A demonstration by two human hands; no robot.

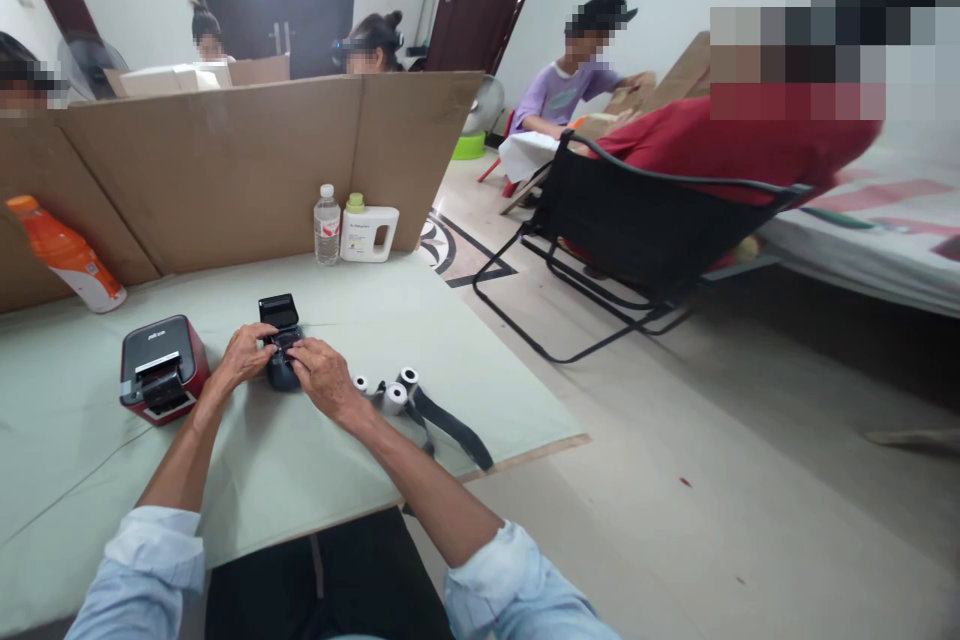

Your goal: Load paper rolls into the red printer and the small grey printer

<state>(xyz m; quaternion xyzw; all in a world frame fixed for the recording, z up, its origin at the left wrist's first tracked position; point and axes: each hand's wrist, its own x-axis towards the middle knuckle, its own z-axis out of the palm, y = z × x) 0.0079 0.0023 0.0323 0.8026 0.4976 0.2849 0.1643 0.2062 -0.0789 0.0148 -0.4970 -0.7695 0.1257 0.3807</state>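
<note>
A small black portable printer point(283, 376) lies on the table with its lid point(278, 310) tilted up and its compartment exposed. My left hand point(246, 354) grips its left edge, fingertips at the opening. From the other side my right hand point(324, 376) has its bent fingers on the right edge and over the compartment. Whatever small part may be between the fingertips is too small to make out. Close to my right wrist are white paper rolls point(395, 399) and a black strap point(454, 428). A larger black and red label printer point(165, 368) stands left of my left hand.
A cardboard partition point(247, 185) runs along the table's point(285, 480) back. In front of it are an orange bottle point(67, 255), a water bottle point(327, 226) and a white jug point(369, 231). People sit beyond it; a black folding chair point(630, 220) holds a person in red at right.
</note>
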